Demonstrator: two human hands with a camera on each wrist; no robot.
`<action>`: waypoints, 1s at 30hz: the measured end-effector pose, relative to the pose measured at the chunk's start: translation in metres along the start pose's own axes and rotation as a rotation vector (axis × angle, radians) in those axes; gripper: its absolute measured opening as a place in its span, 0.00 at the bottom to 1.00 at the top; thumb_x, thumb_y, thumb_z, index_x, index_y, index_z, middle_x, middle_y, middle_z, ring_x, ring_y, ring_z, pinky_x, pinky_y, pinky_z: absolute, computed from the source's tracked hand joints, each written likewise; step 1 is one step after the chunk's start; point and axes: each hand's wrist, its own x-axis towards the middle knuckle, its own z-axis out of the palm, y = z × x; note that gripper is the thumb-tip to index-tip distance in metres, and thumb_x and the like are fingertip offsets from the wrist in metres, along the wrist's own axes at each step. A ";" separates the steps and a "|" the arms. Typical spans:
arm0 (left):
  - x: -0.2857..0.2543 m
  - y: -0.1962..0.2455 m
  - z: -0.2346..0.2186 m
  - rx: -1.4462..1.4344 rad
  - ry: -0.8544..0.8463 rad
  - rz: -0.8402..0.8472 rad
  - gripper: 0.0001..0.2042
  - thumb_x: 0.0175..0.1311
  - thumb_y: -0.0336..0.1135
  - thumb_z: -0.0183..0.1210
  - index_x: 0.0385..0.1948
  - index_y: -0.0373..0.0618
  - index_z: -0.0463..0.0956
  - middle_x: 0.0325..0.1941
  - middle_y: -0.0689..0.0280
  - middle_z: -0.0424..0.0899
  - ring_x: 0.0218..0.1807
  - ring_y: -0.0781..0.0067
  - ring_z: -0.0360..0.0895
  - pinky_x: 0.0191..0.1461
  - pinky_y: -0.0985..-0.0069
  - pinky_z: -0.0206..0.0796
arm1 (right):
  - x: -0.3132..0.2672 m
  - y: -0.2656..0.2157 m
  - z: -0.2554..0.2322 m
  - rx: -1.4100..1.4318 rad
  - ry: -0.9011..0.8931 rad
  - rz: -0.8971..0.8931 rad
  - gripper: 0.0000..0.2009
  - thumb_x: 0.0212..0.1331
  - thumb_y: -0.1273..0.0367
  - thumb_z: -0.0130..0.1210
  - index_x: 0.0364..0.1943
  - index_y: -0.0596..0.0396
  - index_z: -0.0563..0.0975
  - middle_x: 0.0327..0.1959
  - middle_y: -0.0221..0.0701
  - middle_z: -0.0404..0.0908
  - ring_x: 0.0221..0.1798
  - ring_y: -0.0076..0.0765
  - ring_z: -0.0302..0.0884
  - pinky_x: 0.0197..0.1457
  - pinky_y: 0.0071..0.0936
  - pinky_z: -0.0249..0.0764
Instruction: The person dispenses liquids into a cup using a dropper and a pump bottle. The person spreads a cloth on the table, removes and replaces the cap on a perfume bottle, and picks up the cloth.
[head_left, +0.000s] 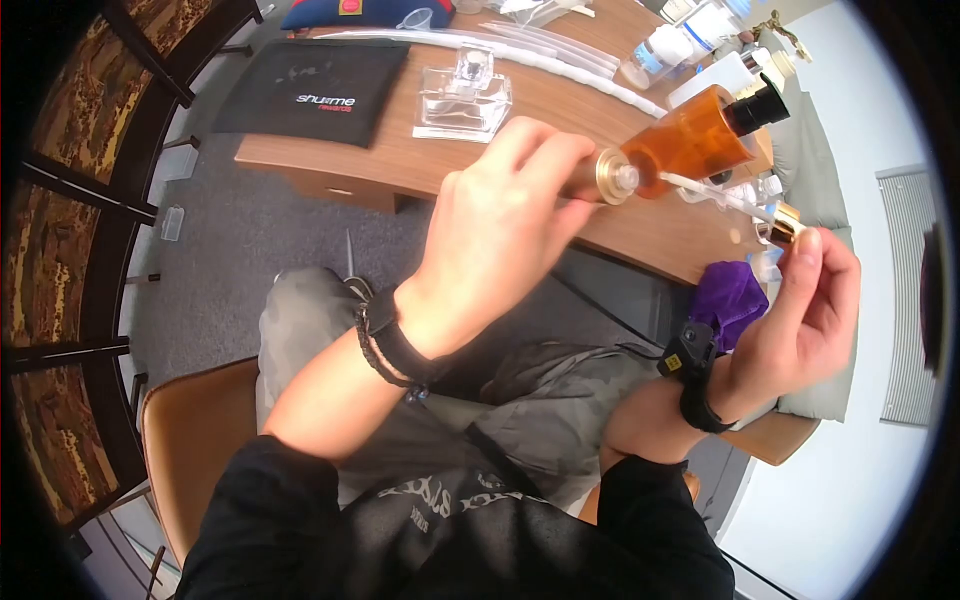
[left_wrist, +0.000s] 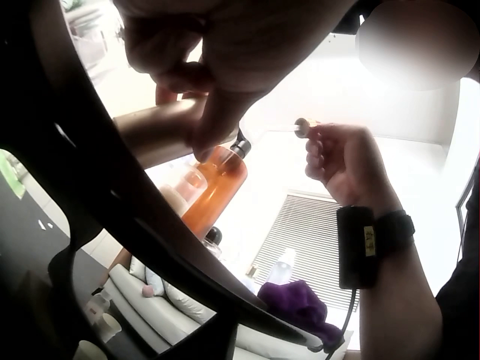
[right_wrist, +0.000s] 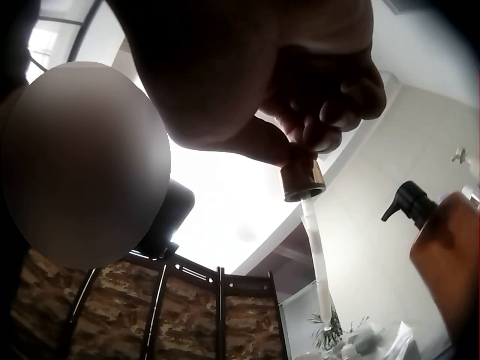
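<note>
My left hand (head_left: 495, 215) grips a small bottle (left_wrist: 157, 133) with a smooth gold-tan body, tipped sideways. Its gold collar and clear neck (head_left: 622, 178) point right, towards my other hand; much of the body is hidden by the fingers. Raised at the right, my right hand (head_left: 805, 325) pinches a shiny gold cap (right_wrist: 302, 181) between thumb and fingers. A slender translucent tube (right_wrist: 315, 251) hangs from that cap. In the head view the tube slants left towards the bottle's neck, its tip apart from it. Behind both, an amber pump bottle (head_left: 695, 140) stands on the table.
On the wooden table (head_left: 300, 160) lie a black pouch (head_left: 310, 90) and a clear glass bottle (head_left: 463, 100). A long white strip (head_left: 560, 68) runs behind them. Several bottles crowd the far right, including a small white-labelled one (head_left: 655, 55). A purple cloth (head_left: 728, 303) hangs near the right wrist.
</note>
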 end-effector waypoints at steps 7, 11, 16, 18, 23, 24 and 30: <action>0.000 -0.001 0.001 -0.002 0.013 -0.041 0.18 0.52 0.27 0.76 0.45 0.44 0.84 0.42 0.67 0.85 0.24 0.79 0.79 0.26 0.79 0.72 | 0.001 0.028 0.021 -0.229 -0.184 -0.027 0.05 0.67 0.74 0.63 0.33 0.58 0.80 0.24 0.27 0.80 0.26 0.20 0.73 0.33 0.19 0.71; 0.000 -0.001 0.000 -0.008 0.006 -0.050 0.18 0.52 0.27 0.76 0.45 0.44 0.84 0.43 0.67 0.85 0.23 0.80 0.77 0.25 0.80 0.71 | 0.000 0.033 0.027 -0.317 -0.269 -0.058 0.06 0.67 0.73 0.62 0.33 0.59 0.79 0.23 0.29 0.79 0.25 0.23 0.73 0.32 0.23 0.71; 0.001 -0.002 0.001 -0.021 0.011 -0.040 0.17 0.52 0.26 0.75 0.46 0.44 0.84 0.42 0.66 0.85 0.24 0.79 0.78 0.26 0.80 0.72 | 0.000 0.031 0.019 -0.287 -0.178 -0.098 0.04 0.67 0.74 0.62 0.34 0.59 0.80 0.24 0.29 0.79 0.25 0.22 0.72 0.32 0.21 0.70; 0.001 -0.002 0.000 -0.027 0.007 -0.048 0.17 0.52 0.26 0.75 0.45 0.44 0.84 0.42 0.66 0.85 0.25 0.78 0.79 0.26 0.80 0.73 | 0.001 0.021 0.014 -0.222 -0.085 -0.069 0.03 0.69 0.76 0.60 0.36 0.61 0.80 0.27 0.27 0.80 0.28 0.19 0.72 0.34 0.18 0.69; 0.000 -0.003 0.002 -0.032 0.018 -0.024 0.17 0.52 0.26 0.75 0.45 0.44 0.84 0.42 0.66 0.84 0.26 0.76 0.80 0.27 0.79 0.74 | -0.005 0.004 0.004 0.036 -0.014 -0.063 0.03 0.70 0.79 0.58 0.38 0.67 0.80 0.36 0.32 0.81 0.36 0.21 0.73 0.41 0.17 0.70; 0.000 -0.002 0.000 -0.024 0.001 -0.031 0.17 0.52 0.25 0.75 0.45 0.44 0.84 0.42 0.66 0.84 0.27 0.76 0.81 0.27 0.78 0.75 | -0.006 0.002 0.004 0.059 -0.027 -0.085 0.03 0.70 0.79 0.57 0.38 0.67 0.79 0.36 0.32 0.81 0.36 0.21 0.73 0.41 0.18 0.70; 0.000 0.001 0.000 -0.007 -0.017 -0.018 0.18 0.51 0.25 0.74 0.46 0.45 0.83 0.43 0.65 0.84 0.31 0.70 0.83 0.30 0.76 0.77 | -0.009 0.004 0.021 -0.106 -0.183 -0.148 0.03 0.68 0.78 0.59 0.36 0.64 0.80 0.32 0.31 0.81 0.33 0.20 0.73 0.36 0.17 0.68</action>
